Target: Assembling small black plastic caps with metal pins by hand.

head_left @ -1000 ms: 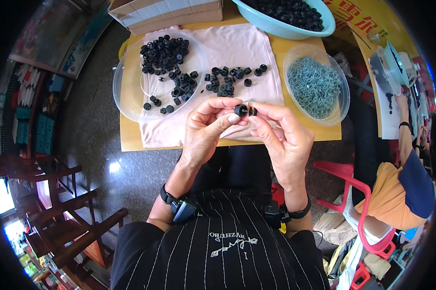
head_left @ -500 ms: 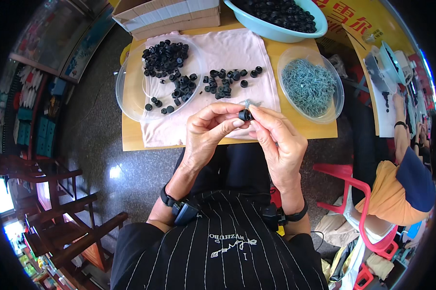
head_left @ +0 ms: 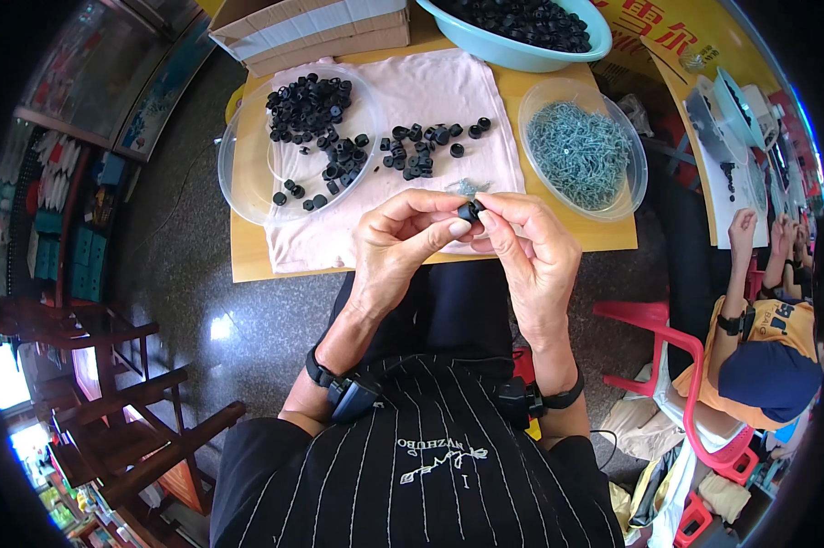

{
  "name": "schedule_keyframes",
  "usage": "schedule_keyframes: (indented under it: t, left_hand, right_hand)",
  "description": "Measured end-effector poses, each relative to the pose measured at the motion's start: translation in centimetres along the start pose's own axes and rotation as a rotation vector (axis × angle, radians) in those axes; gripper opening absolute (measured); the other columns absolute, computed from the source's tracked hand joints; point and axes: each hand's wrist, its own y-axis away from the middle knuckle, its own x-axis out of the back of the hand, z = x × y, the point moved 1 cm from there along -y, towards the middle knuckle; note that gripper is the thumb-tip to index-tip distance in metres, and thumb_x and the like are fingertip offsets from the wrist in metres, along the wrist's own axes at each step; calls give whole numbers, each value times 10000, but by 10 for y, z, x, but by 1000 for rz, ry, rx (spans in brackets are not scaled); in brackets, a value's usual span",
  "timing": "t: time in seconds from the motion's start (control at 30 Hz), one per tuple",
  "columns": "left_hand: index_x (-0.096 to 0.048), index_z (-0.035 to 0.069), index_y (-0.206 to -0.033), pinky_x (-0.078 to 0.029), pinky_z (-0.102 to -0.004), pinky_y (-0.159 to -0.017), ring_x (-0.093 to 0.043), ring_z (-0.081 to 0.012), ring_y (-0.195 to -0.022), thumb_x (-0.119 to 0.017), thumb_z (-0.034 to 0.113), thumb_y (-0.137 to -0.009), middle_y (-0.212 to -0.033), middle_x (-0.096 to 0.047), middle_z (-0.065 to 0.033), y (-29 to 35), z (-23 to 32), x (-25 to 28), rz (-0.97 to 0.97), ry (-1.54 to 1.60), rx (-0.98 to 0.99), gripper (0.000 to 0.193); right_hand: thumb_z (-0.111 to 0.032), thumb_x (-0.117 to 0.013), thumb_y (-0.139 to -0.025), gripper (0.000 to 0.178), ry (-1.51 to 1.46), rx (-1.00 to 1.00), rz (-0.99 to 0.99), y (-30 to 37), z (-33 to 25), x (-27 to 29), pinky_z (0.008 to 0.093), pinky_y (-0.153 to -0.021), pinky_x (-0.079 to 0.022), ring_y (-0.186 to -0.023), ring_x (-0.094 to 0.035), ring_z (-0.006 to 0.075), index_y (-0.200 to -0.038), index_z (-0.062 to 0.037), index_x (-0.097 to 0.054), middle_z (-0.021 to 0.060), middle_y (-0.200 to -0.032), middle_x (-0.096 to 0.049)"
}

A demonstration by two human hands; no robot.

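Observation:
Between both my hands, over the table's near edge, is a small black plastic cap (head_left: 468, 211). My left hand (head_left: 398, 242) pinches it from the left with thumb and forefinger. From the other side, the fingertips of my right hand (head_left: 528, 251) close on it too; whether they also hold a small part is hidden. Just beyond my fingers lies a little heap of screws (head_left: 468, 186) on the pink cloth (head_left: 403, 84). Farther off are loose black caps (head_left: 418, 157). A clear round tray (head_left: 238, 173) with many black caps stands at the left, and a clear tub (head_left: 639, 151) of silvery screws at the right.
A cardboard box (head_left: 311, 36) and a light blue basin (head_left: 512, 60) full of black parts stand at the table's back. On the right, a person (head_left: 764, 365) sits on a red plastic chair (head_left: 686, 365) by another table. Dark wooden chairs (head_left: 147, 438) stand at the left.
The black cap has turned and tilted slightly between my fingertips. My hands stay in nearly the same place. The person at the right has leaned and raised their hands.

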Motion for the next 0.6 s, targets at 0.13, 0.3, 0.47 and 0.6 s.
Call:
schedule_keyframes:
  t: [0.13,0.3,0.47,0.6]
  left_hand:
    - [-647,-22,-1025,-540,-281,-841,-655,-154,-900,-704,-22,-806,-985,-677,-103,0,1,-1,7,74,16,226]
    - [-656,-1,-1021,-524,-289,-860,-644,-151,-921,-713,-14,-801,-982,-679,-90,-2,-5,-1,42,116,53,227]
    - [-665,7,-1004,-513,-294,-877,-637,-151,-932,-705,-17,-807,-983,-677,-85,-3,-11,-2,40,183,68,202]
    - [-670,6,-991,-510,-292,-883,-634,-150,-937,-698,-26,-810,-983,-674,-83,-5,-18,-3,83,206,64,186]
  right_hand:
    - [45,-631,-841,219,146,133,-16,-1,1,-1,260,-680,-572,-796,-672,162,-1057,7,-641,122,-1003,-641]
    - [99,-682,-745,356,272,185,-13,-3,7,-3,271,-657,-573,-781,-676,186,-1078,-15,-632,113,-1015,-634]
    - [111,-690,-714,352,348,264,-1,-7,20,-4,272,-633,-563,-757,-665,190,-1043,-3,-636,117,-1004,-635]
    - [106,-698,-697,317,407,323,33,-10,28,-4,281,-626,-556,-758,-655,212,-994,11,-642,127,-952,-643]
